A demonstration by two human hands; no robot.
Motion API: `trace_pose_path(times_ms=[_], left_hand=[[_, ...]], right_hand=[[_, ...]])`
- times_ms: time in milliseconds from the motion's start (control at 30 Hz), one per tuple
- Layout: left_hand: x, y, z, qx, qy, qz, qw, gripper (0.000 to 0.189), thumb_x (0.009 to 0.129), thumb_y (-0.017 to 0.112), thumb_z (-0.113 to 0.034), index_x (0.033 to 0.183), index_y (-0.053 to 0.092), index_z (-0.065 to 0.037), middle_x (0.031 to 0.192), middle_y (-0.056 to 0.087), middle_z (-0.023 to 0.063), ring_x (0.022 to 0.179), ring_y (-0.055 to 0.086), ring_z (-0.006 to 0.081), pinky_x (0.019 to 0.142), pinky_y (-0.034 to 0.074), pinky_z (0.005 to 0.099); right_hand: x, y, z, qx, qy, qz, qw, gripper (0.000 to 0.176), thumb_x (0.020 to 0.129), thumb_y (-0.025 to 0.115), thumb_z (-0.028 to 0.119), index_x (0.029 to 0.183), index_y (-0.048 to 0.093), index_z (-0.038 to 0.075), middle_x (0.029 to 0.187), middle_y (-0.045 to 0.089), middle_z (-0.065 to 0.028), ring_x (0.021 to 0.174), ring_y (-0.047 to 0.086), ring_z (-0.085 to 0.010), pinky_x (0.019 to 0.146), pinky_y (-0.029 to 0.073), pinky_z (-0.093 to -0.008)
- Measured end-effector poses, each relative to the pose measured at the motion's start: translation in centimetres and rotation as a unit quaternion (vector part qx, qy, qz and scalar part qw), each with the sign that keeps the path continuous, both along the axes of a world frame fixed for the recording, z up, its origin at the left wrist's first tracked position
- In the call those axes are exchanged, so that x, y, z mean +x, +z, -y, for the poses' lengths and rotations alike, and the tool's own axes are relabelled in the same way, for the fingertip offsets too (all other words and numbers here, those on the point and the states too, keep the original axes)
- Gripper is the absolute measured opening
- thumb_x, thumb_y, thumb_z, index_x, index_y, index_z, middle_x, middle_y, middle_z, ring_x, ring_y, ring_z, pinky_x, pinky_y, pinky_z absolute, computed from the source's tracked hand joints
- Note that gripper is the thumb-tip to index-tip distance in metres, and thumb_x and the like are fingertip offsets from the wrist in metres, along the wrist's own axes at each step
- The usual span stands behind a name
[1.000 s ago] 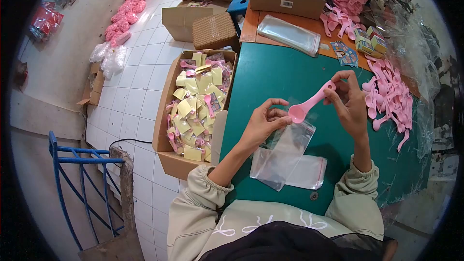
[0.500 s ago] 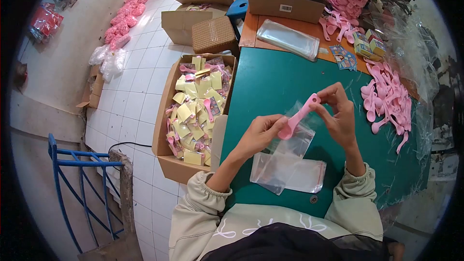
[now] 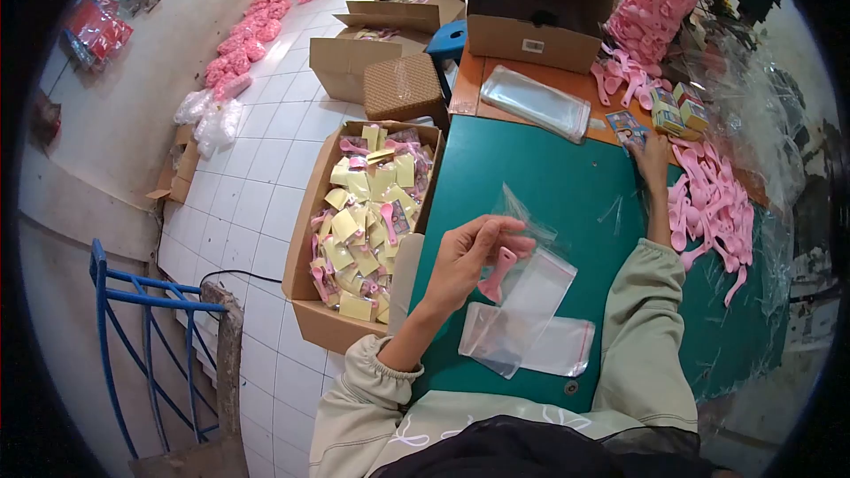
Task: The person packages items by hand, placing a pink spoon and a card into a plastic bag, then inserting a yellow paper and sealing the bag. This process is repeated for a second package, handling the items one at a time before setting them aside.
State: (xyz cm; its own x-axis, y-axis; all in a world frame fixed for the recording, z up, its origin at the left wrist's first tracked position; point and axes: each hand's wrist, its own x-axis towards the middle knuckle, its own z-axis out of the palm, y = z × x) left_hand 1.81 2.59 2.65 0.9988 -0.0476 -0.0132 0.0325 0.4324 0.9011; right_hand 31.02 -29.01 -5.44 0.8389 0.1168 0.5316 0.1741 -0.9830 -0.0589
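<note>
My left hand (image 3: 476, 257) is closed, its fingers curled around a pink plastic spoon (image 3: 498, 274) and a clear plastic bag (image 3: 524, 219). The spoon points downward, and the rest of it is hidden by the hand or the bag. My right hand (image 3: 652, 159) reaches to the back right, its fingers pinching at the edge of the printed cards (image 3: 625, 124). Its fingertips are small and partly hidden. More clear bags (image 3: 558, 345) lie flat on the green tabletop (image 3: 469, 177) below my left hand. Beside my right forearm spreads a pile of pink spoons (image 3: 708, 199).
Left of the table stands a carton (image 3: 305, 319) full of packed spoons with yellow cards. A stack of clear bags (image 3: 536, 104), small yellow boxes (image 3: 677, 111), an open cardboard box (image 3: 531, 40) and a big bag of spoons (image 3: 651, 13) line the back.
My right hand has let go of the spoon and moved up and right to the printed cards. The spoon is now in my left hand with its bag. The view has shifted slightly.
</note>
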Motion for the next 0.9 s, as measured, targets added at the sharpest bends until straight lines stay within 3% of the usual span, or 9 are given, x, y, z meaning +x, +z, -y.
trace_pose_path(times_ms=[100,133,233,267,333,400,600,733,900], left_hand=[[0.5,-0.7,0.4,0.018,0.022,-0.004,1.000,0.037,0.098,0.042,-0.030,0.108,0.058,0.002,0.094,0.067,0.0142,0.079,0.064,0.0144,0.074,0.053,0.0267],[0.6,-0.8,0.6,0.033,0.033,0.001,0.999,0.038,0.097,0.042,-0.031,0.109,0.058,0.001,0.095,0.066,0.0145,0.078,0.064,0.0143,0.075,0.053,0.0272],[0.6,-0.6,0.6,0.002,0.027,-0.003,1.000,0.039,0.097,0.042,-0.030,0.111,0.057,0.002,0.099,0.065,0.0160,0.080,0.064,0.0153,0.075,0.053,0.0269],[0.5,-0.2,0.6,0.004,0.036,-0.007,0.999,0.038,0.097,0.043,-0.030,0.113,0.057,0.002,0.101,0.065,0.0163,0.081,0.064,0.0158,0.075,0.053,0.0267],[0.3,0.6,0.6,0.005,0.063,-0.016,0.998,0.038,0.097,0.044,-0.029,0.115,0.056,0.003,0.104,0.063,0.0171,0.082,0.065,0.0169,0.076,0.053,0.0262],[0.3,0.6,0.5,0.004,0.053,-0.008,0.999,0.038,0.097,0.044,-0.027,0.116,0.056,0.003,0.105,0.063,0.0163,0.083,0.065,0.0175,0.075,0.052,0.0250],[0.0,0.0,0.3,0.045,0.027,-0.006,0.999,0.035,0.097,0.045,-0.024,0.109,0.059,0.005,0.098,0.064,0.0106,0.082,0.063,0.0139,0.073,0.051,0.0223],[0.2,-0.9,-0.1,0.111,-0.041,0.013,0.993,0.031,0.096,0.047,-0.021,0.103,0.062,0.005,0.087,0.065,0.0063,0.076,0.061,0.0087,0.068,0.049,0.0203],[-0.3,0.0,0.0,0.134,-0.019,0.014,0.991,0.027,0.095,0.049,-0.018,0.103,0.063,0.004,0.078,0.065,0.0052,0.070,0.056,0.0044,0.062,0.047,0.0197]], right_hand=[[0.8,-0.2,0.9,0.151,0.063,-0.042,0.986,0.039,0.071,0.071,0.022,0.100,0.060,-0.002,0.085,0.060,-0.0169,0.078,0.059,-0.0266,0.070,0.047,-0.0367],[0.6,0.3,1.2,0.224,0.042,-0.130,0.965,0.030,0.073,0.064,0.014,0.098,0.058,-0.003,0.093,0.060,-0.0216,0.094,0.056,-0.0346,0.082,0.042,-0.0426],[-0.8,2.5,0.4,0.224,0.056,-0.075,0.970,0.023,0.075,0.061,0.010,0.095,0.059,-0.003,0.093,0.061,-0.0201,0.090,0.057,-0.0351,0.081,0.043,-0.0430],[-1.2,3.6,0.4,0.189,0.127,-0.066,0.972,0.021,0.076,0.060,0.007,0.096,0.061,-0.001,0.092,0.063,-0.0165,0.083,0.060,-0.0289,0.074,0.046,-0.0384],[-10.0,15.1,-6.6,0.249,0.248,-0.278,0.894,0.022,0.077,0.059,0.004,0.098,0.062,0.001,0.090,0.064,-0.0130,0.077,0.061,-0.0197,0.068,0.047,-0.0316],[-15.1,18.8,-9.9,0.328,0.321,-0.272,0.846,0.020,0.081,0.057,-0.001,0.101,0.061,-0.001,0.082,0.062,-0.0052,0.070,0.057,-0.0074,0.057,0.043,-0.0216],[-19.7,19.5,-11.3,0.162,0.432,-0.197,0.865,0.019,0.077,0.062,0.001,0.095,0.066,0.007,0.084,0.061,-0.0076,0.072,0.061,-0.0206,0.062,0.048,-0.0300],[-20.1,19.3,-11.6,0.136,0.435,-0.217,0.863,0.017,0.076,0.063,0.002,0.092,0.065,0.008,0.082,0.058,-0.0092,0.073,0.061,-0.0249,0.063,0.049,-0.0336],[-21.0,19.5,-11.9,0.101,0.440,-0.172,0.876,0.015,0.075,0.064,0.002,0.089,0.065,0.007,0.083,0.058,-0.0092,0.073,0.061,-0.0264,0.063,0.050,-0.0346]])
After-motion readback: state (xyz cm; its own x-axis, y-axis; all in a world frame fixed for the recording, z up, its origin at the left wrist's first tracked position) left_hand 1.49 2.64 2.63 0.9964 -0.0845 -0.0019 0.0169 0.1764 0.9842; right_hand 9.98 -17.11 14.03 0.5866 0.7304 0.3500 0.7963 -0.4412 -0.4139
